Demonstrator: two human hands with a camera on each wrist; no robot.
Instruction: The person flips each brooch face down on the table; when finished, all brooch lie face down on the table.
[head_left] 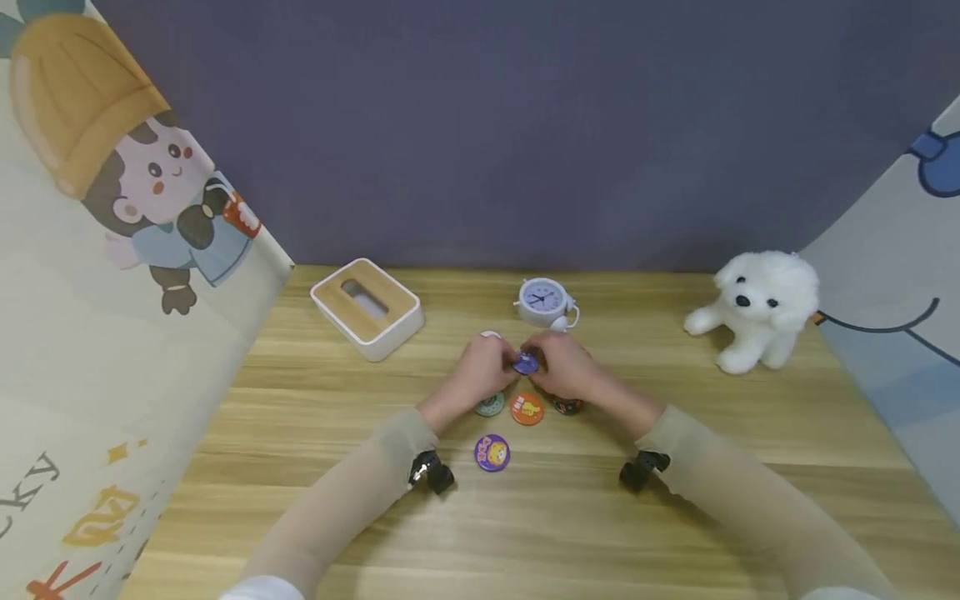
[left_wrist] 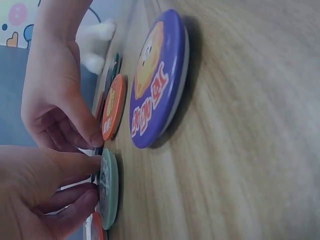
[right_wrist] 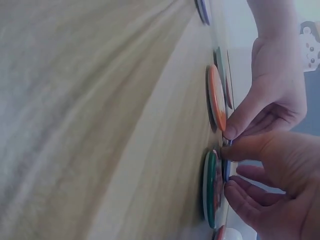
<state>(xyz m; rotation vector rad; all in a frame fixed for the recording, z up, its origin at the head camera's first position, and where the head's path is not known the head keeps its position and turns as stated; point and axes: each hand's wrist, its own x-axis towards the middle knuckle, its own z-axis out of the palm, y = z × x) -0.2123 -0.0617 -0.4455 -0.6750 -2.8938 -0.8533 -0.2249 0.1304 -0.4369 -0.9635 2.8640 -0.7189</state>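
Between both hands is a round blue-purple button badge (head_left: 526,362). My left hand (head_left: 487,367) pinches its left edge, while my right hand (head_left: 564,365) grips the right edge. In the right wrist view, a thin blue rim (right_wrist: 226,170) shows between the fingers. Just nearer than the hands lie a green badge (head_left: 490,405), an orange badge (head_left: 527,408) and a dark badge (head_left: 567,406), the last partly covered by the right hand. A purple badge with a yellow bear (head_left: 492,452) lies closest to me. Something white (head_left: 491,334) peeks out behind the left hand.
A white alarm clock (head_left: 543,302) stands just behind the hands. At the back left is a white box with a slotted wooden lid (head_left: 367,308). A white plush dog (head_left: 761,308) sits at the back right. The wooden table (head_left: 540,533) meets a dark back wall.
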